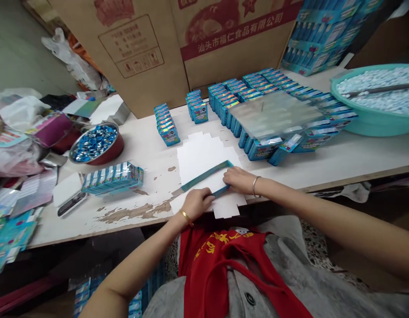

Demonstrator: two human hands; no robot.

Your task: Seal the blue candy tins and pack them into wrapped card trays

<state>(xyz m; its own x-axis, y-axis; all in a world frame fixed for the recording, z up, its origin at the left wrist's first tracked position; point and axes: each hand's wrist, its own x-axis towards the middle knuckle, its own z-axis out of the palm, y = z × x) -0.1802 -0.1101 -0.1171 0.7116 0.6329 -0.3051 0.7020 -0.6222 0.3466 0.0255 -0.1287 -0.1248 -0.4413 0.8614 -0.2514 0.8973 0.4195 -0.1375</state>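
A shallow cardboard tray (207, 175) with blue walls and a white inside lies in front of me at the table's near edge. My left hand (196, 204) has its fingers closed on the near wall toward the left end. At the right end, my right hand (240, 179) pinches the corner of the same tray, its thumb and fingertips partly hidden. Beneath the tray are flat white die-cut card sheets (200, 152) with notched edges. Beyond them stand a short row of small blue candy boxes (166, 126) and another small group (196, 108).
Many blue boxes (257, 152) stand at right under a clear plastic sheet (273, 112). A green basin (366, 117) of pale wrapped pieces sits far right. Left are a metal bowl (116, 148), a wrapped box pack (111, 179) and a scale (68, 194). A large carton (151, 88) stands behind.
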